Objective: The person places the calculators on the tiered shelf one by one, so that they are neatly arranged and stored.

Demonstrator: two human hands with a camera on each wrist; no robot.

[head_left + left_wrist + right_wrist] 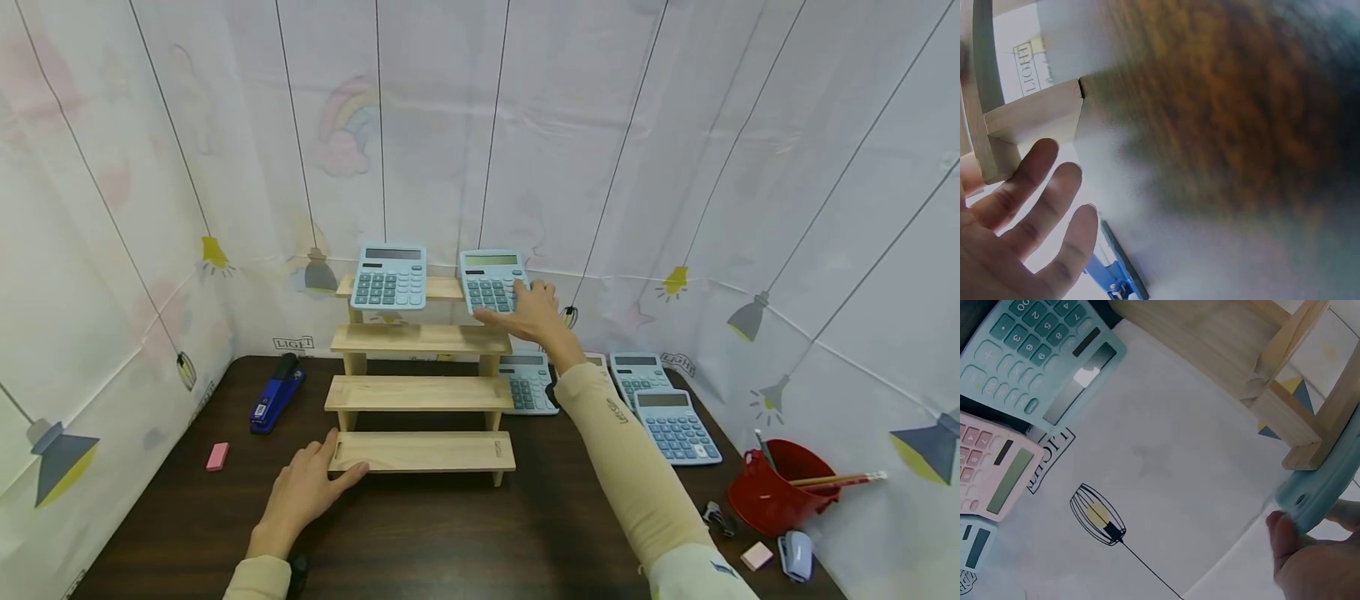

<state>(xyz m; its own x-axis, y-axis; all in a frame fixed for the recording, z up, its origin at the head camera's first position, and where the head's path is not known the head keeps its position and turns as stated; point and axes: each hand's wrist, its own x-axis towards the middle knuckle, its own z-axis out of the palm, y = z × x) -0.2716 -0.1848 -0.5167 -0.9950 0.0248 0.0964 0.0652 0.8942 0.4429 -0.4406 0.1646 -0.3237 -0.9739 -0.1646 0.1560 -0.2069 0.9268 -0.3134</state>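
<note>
My right hand [534, 315] holds a light blue calculator [491, 268] by its lower right edge, at the right end of the top step of a wooden tiered stand [420, 337]. In the right wrist view, the thumb and fingers grip that calculator's edge [1316, 497] next to the stand's upper frame. Another light blue calculator [390, 275] leans upright on the left of the top step. My left hand [303, 492] touches the left end of the bottom step with thumb and index finger spread. Its other fingers [1063, 187] extend loosely in the left wrist view.
Behind my right forearm lie several calculators, light blue [675, 425] and one pink [991, 465]. At right are a red bucket [780, 492] with pencils, a small light blue stapler [797, 556] and an eraser [757, 556]. A blue stapler [276, 396] and pink eraser [217, 457] lie left.
</note>
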